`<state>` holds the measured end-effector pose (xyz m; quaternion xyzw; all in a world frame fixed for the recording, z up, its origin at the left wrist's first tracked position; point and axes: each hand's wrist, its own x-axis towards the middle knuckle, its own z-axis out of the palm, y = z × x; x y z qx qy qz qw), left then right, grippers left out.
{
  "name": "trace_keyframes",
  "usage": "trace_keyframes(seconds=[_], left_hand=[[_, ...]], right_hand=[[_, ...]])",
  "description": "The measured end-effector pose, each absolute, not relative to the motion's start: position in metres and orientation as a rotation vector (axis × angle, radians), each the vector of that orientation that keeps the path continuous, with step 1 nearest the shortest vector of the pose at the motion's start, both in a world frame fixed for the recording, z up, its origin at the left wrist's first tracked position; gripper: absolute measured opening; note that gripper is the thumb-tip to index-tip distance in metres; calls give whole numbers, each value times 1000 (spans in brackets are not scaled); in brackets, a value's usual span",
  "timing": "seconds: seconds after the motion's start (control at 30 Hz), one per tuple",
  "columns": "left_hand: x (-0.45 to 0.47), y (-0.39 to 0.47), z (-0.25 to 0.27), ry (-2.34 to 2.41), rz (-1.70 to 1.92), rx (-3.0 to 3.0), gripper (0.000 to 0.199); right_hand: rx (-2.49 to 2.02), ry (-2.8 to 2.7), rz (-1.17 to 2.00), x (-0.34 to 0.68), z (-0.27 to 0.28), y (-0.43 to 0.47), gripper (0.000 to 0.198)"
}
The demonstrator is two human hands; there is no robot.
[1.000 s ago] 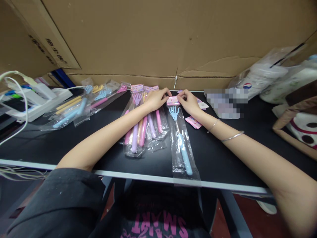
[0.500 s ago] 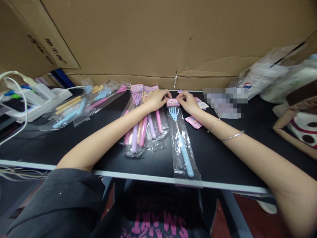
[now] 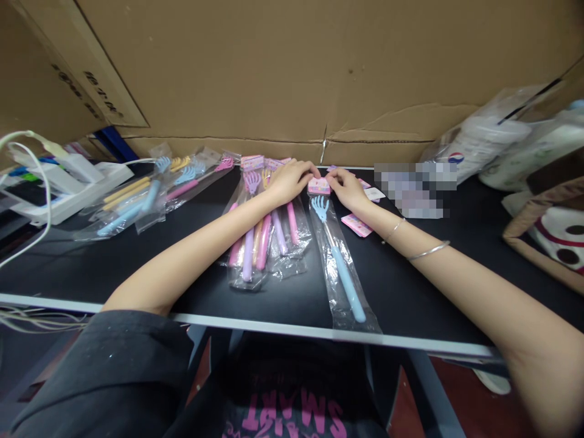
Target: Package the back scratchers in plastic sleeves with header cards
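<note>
A blue back scratcher lies in a clear plastic bag with its handle toward the table's front edge. A pink header card covers the bag's top end. My left hand pinches the card's left side, and my right hand grips its right side, fingers closed. Under and beside my left forearm lie several bagged back scratchers in purple, pink and yellow, with header cards. A loose pink card rests close to my right wrist, and more cards are partly hidden behind that hand.
Several bagged scratchers lie at the left near a white power strip with cables. A cardboard wall stands behind the black table. At the right are a bagged cup and a spotted bag.
The bagged blue scratcher's handle end has swung slightly to the right and the header card now shows more of its face. My hands have stayed at its two sides.
</note>
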<state>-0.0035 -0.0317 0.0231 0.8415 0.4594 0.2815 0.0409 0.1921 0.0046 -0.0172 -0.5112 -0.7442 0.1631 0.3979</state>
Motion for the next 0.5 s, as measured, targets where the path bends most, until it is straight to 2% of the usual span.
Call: trace_keyframes(seconds=[0.5], left_hand=[[-2,-35,26,1426,839,2494,26]], right_hand=[[-1335,-1927,432,193,-6,-4,20]])
